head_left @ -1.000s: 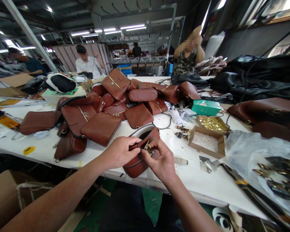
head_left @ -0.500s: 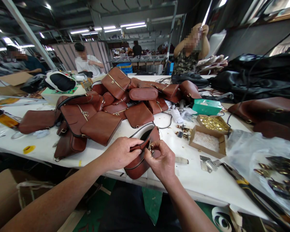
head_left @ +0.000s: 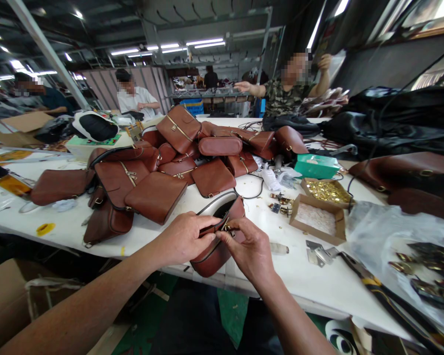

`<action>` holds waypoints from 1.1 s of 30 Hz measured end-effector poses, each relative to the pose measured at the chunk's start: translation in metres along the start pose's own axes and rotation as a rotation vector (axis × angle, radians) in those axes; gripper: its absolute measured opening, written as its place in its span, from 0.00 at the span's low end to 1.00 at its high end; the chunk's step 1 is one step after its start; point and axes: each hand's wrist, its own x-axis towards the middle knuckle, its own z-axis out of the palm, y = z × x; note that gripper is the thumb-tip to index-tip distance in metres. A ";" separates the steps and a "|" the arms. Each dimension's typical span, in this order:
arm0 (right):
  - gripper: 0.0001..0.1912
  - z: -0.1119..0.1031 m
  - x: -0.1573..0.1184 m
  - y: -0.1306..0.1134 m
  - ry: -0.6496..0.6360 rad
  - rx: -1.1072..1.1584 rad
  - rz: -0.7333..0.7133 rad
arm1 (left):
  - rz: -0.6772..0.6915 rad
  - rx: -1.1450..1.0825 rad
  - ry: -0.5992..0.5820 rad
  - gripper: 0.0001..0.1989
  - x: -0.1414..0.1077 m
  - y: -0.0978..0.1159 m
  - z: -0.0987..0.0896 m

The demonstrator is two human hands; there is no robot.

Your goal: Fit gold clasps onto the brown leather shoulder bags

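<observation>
A brown leather handbag point(head_left: 211, 264) with a pale lining stands partly open at the table's front edge. My left hand point(head_left: 183, 239) pinches the bag's upper edge, thumb outside and fingers along the opening. Facing it, my right hand point(head_left: 252, 246) is closed, thumb and index finger pinching a small gold metal piece point(head_left: 225, 225) at the zipper edge, which looks like a zipper pull. The fingertips of both hands nearly meet there and partly hide it.
A pile of brown leather bags point(head_left: 155, 196) lies behind and left. To the right are a box of gold pieces point(head_left: 327, 191), an open cardboard box point(head_left: 316, 235), metal plates point(head_left: 320, 254), pliers point(head_left: 377, 286) and a plastic bag of hardware point(head_left: 385, 227). A co-worker point(head_left: 292, 88) is across the table.
My right fingers have shifted up and left, closer to my left fingertips. The left thumb has moved toward the gold piece. Across the table, the co-worker's raised hands have parted, one arm now stretched leftward.
</observation>
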 end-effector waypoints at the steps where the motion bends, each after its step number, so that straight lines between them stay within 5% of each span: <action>1: 0.06 -0.001 0.001 0.000 0.001 -0.003 0.003 | -0.013 0.018 0.026 0.12 -0.001 0.001 0.001; 7: 0.04 -0.030 0.015 -0.021 -0.197 -0.014 -0.095 | -0.057 0.043 0.116 0.12 -0.007 -0.002 0.000; 11: 0.17 -0.050 0.033 -0.043 -0.165 -0.259 -0.307 | 0.021 0.053 0.091 0.10 -0.015 -0.003 -0.015; 19: 0.05 -0.020 0.041 -0.077 -0.337 -0.413 -0.430 | -0.008 0.086 0.127 0.12 -0.050 0.006 -0.045; 27: 0.04 0.006 0.024 -0.098 -0.288 -0.253 -0.331 | -0.135 -0.211 0.014 0.11 -0.080 0.000 -0.066; 30: 0.14 0.009 -0.006 -0.100 -0.078 -0.199 -0.293 | -0.180 -0.337 -0.063 0.12 -0.091 -0.001 -0.063; 33: 0.06 0.016 -0.047 -0.100 -0.013 -0.096 -0.154 | -0.225 -0.365 -0.095 0.14 -0.102 -0.002 -0.053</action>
